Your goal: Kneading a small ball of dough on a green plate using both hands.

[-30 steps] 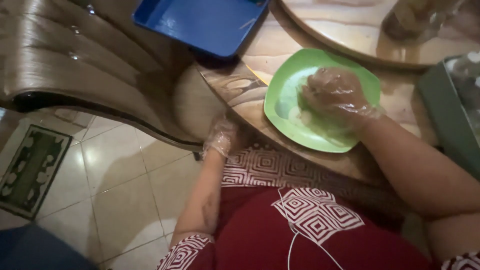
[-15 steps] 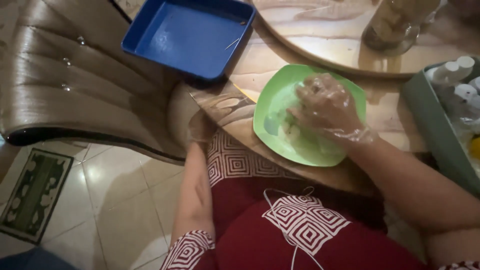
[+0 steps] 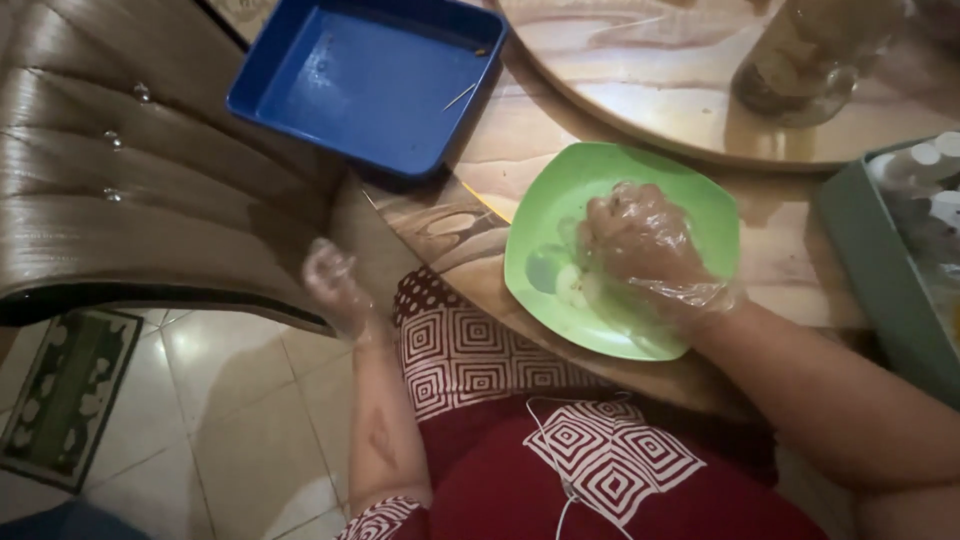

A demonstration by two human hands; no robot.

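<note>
A green plate sits on the wooden table near its front edge. My right hand, in a clear plastic glove, rests inside the plate with fingers curled over pale food; whether it grips the food is hidden. My left hand, also gloved, hangs off the table's edge beside my knee, blurred and holding nothing that shows. A blue square tray lies at the table's far left corner with a thin stick in it.
A glass jar stands on a round wooden turntable at the back. A grey-green bin with bottles stands at right. A padded chair stands at left over a tiled floor with a rug.
The view has shifted so the plate sits lower and more central. My left hand has dropped away from the table edge toward my knee. My right hand stays in the plate, fingers more curled.
</note>
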